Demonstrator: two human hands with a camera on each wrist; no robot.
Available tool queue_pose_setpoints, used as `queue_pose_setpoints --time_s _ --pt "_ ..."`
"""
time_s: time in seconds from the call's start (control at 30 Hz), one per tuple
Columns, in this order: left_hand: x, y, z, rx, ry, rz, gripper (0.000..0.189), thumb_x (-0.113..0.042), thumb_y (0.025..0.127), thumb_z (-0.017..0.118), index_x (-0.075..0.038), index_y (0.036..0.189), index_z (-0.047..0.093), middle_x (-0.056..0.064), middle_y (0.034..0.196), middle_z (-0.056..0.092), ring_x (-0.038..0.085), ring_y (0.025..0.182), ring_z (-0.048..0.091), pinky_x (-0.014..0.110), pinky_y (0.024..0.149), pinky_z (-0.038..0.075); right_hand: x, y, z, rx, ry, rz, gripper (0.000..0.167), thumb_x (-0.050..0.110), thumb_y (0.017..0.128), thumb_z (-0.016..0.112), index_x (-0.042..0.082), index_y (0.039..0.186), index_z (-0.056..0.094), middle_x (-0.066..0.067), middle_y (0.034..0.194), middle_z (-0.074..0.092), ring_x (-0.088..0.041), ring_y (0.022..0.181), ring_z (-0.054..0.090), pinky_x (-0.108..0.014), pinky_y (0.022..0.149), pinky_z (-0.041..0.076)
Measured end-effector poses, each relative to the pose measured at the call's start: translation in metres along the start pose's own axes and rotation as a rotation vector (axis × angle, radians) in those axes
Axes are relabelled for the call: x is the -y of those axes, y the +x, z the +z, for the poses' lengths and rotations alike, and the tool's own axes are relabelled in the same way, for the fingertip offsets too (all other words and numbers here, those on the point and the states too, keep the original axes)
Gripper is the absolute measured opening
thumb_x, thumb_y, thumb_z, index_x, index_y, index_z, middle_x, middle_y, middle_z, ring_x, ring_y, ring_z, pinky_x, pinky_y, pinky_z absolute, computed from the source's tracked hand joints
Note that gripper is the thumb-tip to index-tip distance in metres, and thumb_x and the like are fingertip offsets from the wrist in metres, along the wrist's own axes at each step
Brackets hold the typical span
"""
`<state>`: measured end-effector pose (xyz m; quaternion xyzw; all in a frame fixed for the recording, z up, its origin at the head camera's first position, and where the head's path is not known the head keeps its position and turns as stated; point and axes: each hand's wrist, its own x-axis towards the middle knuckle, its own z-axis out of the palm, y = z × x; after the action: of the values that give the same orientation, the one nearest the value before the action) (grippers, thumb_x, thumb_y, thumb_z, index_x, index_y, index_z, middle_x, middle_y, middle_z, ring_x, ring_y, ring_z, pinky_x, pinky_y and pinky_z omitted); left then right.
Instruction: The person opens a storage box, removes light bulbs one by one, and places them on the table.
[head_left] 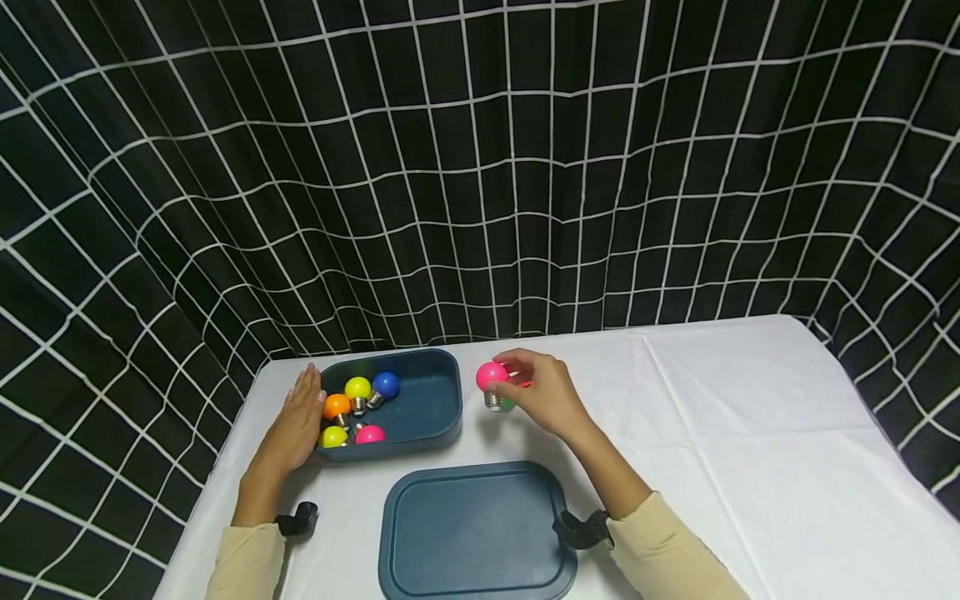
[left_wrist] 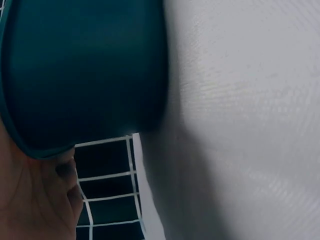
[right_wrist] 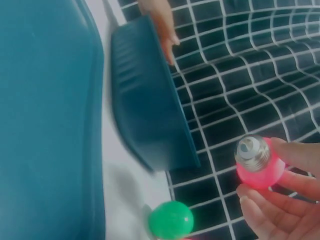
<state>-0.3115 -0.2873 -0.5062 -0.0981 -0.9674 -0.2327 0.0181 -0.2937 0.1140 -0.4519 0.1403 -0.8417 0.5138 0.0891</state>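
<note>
My right hand pinches a pink light bulb between thumb and fingers, its metal screw base pointing down, just right of the dark blue-green box. The right wrist view shows that bulb's threaded base facing the camera. A green bulb is on the white cloth below the hand, mostly hidden by it in the head view. My left hand rests with straight fingers along the box's left end. Inside the box are a blue bulb, an orange bulb, another pink bulb and two yellow bulbs.
A flat lid of the same colour as the box lies in front of it, nearest the body. White cloth covers the table. Behind and to the sides hangs a black curtain with a white grid.
</note>
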Motion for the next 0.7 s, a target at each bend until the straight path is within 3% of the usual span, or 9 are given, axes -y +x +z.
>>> queue_pose_setpoints --time_s 0.17,0.4,0.7 --pt "0.001 -0.003 -0.005 -0.003 0.044 -0.004 0.069 -0.044 0.112 0.016 0.006 0.159 0.011 0.021 0.168 0.003 0.038 0.155 0.000 0.056 0.124 0.004 -0.002 0.001 -0.007 0.000 0.023 0.042 0.037 0.009 0.083 0.083 0.005 0.118 0.073 -0.013 0.102 0.075 -0.028 0.089 0.073 -0.032 0.061 0.060" --pt "0.001 -0.003 -0.008 -0.008 0.148 0.016 0.064 -0.036 0.112 0.024 0.006 0.159 0.011 0.020 0.169 0.001 0.037 0.156 0.000 0.056 0.124 0.004 -0.006 0.004 -0.020 -0.039 -0.018 0.011 0.039 0.011 0.082 0.086 0.004 0.118 0.073 -0.013 0.106 0.076 -0.027 0.089 0.073 -0.039 0.078 0.060" --pt "0.005 -0.004 -0.004 0.008 0.105 0.007 0.064 -0.034 0.112 0.025 0.004 0.160 0.006 0.021 0.169 0.000 0.037 0.156 -0.003 0.054 0.124 0.000 -0.017 0.007 -0.034 -0.065 -0.025 0.026 0.040 0.010 0.084 0.084 0.000 0.121 0.072 -0.017 0.108 0.075 -0.029 0.089 0.074 -0.040 0.081 0.060"
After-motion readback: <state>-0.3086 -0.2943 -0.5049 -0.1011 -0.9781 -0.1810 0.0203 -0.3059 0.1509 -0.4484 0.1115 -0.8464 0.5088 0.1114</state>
